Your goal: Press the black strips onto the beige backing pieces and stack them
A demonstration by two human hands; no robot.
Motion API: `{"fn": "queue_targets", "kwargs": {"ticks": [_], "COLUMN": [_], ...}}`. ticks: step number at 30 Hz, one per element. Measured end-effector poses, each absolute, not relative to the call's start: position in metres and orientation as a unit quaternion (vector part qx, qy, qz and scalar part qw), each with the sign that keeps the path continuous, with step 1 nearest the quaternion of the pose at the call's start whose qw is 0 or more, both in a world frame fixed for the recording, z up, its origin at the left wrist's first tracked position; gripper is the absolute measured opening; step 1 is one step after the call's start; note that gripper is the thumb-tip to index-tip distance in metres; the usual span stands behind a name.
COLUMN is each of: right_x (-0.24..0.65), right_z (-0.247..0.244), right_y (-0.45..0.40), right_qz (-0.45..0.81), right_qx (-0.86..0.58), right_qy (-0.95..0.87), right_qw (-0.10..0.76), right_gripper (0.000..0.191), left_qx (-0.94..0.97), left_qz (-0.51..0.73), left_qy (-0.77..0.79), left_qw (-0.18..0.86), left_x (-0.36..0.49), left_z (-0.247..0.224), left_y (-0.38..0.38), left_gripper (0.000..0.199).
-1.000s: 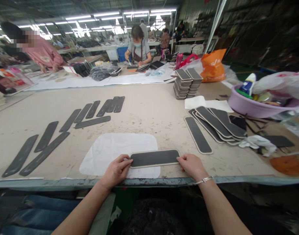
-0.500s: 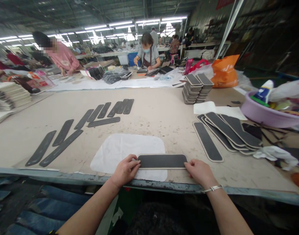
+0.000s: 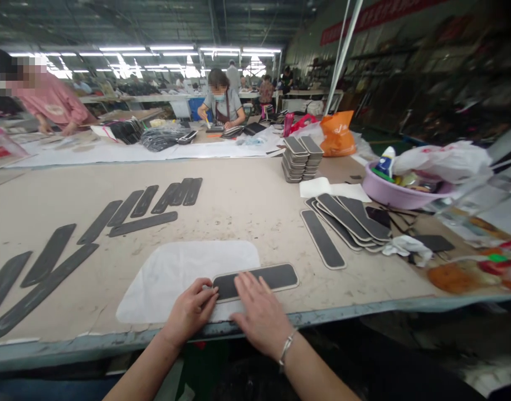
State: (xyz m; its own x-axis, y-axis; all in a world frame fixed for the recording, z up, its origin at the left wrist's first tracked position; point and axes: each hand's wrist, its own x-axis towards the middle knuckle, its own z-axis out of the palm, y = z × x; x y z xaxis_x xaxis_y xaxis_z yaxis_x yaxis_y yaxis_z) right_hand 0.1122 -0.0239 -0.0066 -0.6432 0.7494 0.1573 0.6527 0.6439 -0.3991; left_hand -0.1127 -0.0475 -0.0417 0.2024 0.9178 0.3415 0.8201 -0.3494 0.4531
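A dark grey rectangular panel with rounded corners and a pale border (image 3: 278, 276) lies near the table's front edge, partly over a white sheet (image 3: 155, 284). My left hand (image 3: 193, 306) pinches the panel's left end between thumb and fingers. Flat across the panel's middle rests my right hand (image 3: 261, 309), fingers stretched out, covering part of its surface. To the right sits a single similar panel (image 3: 323, 239), beside a fanned pile of such panels (image 3: 349, 220). Several plain dark strips without a pale border (image 3: 50, 253) are spread over the table's left side.
Stacked smaller bordered panels (image 3: 301, 159) stand at the back right, near an orange bag (image 3: 337, 133). A purple basin (image 3: 399, 195) holds bottles and bags. Crumpled white cloth (image 3: 408, 248) lies by the pile. Across the table a co-worker in an apron (image 3: 222, 106) works.
My right hand has left the panel's right end and now lies flat on its middle. The panel is tilted slightly, right end farther away. The view has turned right.
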Motion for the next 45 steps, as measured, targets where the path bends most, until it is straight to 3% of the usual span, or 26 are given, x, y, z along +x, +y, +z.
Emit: {"fn": "queue_targets", "kwargs": {"ticks": [4,17,26,30,33,35,37,39,42,45], "right_x": [0.084,0.198,0.199,0.199,0.198,0.199,0.203,0.207,0.215,0.224], "right_z": [-0.016,-0.041,-0.027,-0.014,-0.011,-0.011,-0.009,-0.006,0.002,0.006], "right_y": [-0.028,0.017,0.034,0.044,0.045,0.043,0.038,0.029,0.01,-0.01], "right_qz": [0.214,0.113,0.186,0.203,0.227,0.247,0.274,0.308,0.365,0.5], "right_qx": [-0.33,-0.561,-0.555,-0.548,-0.558,-0.566,-0.564,-0.548,-0.521,-0.488], "right_qy": [-0.91,-0.82,-0.806,-0.803,-0.788,-0.773,-0.761,-0.754,-0.732,-0.637], "right_qw": [0.128,0.021,0.081,0.116,0.129,0.146,0.167,0.193,0.242,0.326], "right_gripper": [0.073,0.075,0.061,0.069,0.077,0.072,0.049,0.027,0.031,0.037], "left_qx": [0.771,0.764,0.723,0.701,0.674,0.629,0.549,0.445,0.296,0.207], "left_qz": [0.279,0.28,0.251,0.235,0.278,0.337,0.4,0.433,0.413,0.42], "left_qy": [0.565,0.576,0.631,0.659,0.672,0.685,0.697,0.677,0.562,0.444], "left_qw": [0.085,0.074,0.125,0.137,0.132,0.146,0.229,0.396,0.652,0.764], "left_x": [-0.114,-0.111,-0.105,-0.109,-0.108,-0.099,-0.082,-0.056,-0.01,0.032], "left_z": [-0.044,-0.039,-0.03,-0.031,-0.029,-0.022,-0.014,-0.006,0.0,0.0], "left_y": [-0.046,-0.047,-0.041,-0.032,-0.032,-0.038,-0.05,-0.064,-0.078,-0.074], "left_gripper": [0.019,0.021,0.015,0.014,0.016,0.017,0.022,0.03,0.035,0.037]}}
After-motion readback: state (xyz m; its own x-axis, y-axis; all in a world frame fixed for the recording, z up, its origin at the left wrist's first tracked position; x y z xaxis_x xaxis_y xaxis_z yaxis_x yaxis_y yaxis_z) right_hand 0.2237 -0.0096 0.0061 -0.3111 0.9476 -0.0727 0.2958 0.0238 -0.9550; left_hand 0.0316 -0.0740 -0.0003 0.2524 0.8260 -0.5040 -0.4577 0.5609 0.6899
